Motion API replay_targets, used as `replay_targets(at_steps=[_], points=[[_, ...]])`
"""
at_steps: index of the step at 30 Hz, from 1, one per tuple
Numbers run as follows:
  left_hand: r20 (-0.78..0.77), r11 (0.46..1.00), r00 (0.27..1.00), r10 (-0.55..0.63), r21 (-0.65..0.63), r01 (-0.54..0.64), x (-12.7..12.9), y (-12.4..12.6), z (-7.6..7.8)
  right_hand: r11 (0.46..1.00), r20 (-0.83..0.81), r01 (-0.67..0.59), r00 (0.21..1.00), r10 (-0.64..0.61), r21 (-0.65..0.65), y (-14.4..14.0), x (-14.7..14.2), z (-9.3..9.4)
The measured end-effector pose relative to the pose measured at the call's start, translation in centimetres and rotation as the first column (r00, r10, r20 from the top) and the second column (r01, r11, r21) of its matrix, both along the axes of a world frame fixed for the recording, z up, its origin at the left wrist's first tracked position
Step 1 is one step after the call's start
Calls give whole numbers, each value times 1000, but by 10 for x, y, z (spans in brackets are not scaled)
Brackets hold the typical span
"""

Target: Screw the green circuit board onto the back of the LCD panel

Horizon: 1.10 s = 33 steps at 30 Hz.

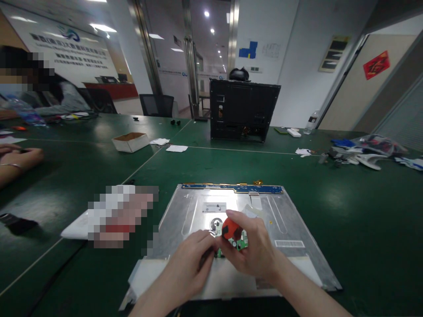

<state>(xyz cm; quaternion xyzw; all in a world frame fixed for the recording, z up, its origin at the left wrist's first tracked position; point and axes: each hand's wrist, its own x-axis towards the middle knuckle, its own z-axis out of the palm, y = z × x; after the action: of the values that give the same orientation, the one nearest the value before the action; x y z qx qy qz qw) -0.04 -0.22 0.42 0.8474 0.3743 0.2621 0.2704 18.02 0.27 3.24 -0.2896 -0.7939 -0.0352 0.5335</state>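
Note:
My right hand (254,248) grips a small green circuit board (240,242) together with a red-orange handled tool (230,229), just above a silver metal display panel (291,220) lying flat on the green table. My left hand (191,266) meets it from the left, fingertips pinching the board's left edge. A blue strip board (236,188) runs along the panel's far edge. What lies under my palms is hidden.
A black computer chassis (243,110) stands behind the panel. A small cardboard box (130,141) and paper scraps lie to the far left. Cables and white parts (366,154) clutter the right. Another person's hand (16,158) rests at the left edge.

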Motion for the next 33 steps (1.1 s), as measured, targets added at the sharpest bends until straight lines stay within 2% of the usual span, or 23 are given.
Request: replay_targets(at_steps=[10, 18, 27, 33], points=[[8, 1000, 1000, 6, 4, -6, 1, 0, 2, 997, 12, -77, 997, 77, -20, -1, 1, 2], [1, 1000, 1000, 3, 29, -3, 2, 1, 2, 998, -21, -46, 999, 45, -39, 1, -1, 0], [27, 1000, 1000, -4, 25, 4, 2, 0, 2, 998, -2, -66, 998, 66, 5, 3, 0, 1], [7, 1000, 1000, 3, 14, -3, 1, 1, 2, 995, 26, -91, 995, 92, -41, -2, 3, 4]])
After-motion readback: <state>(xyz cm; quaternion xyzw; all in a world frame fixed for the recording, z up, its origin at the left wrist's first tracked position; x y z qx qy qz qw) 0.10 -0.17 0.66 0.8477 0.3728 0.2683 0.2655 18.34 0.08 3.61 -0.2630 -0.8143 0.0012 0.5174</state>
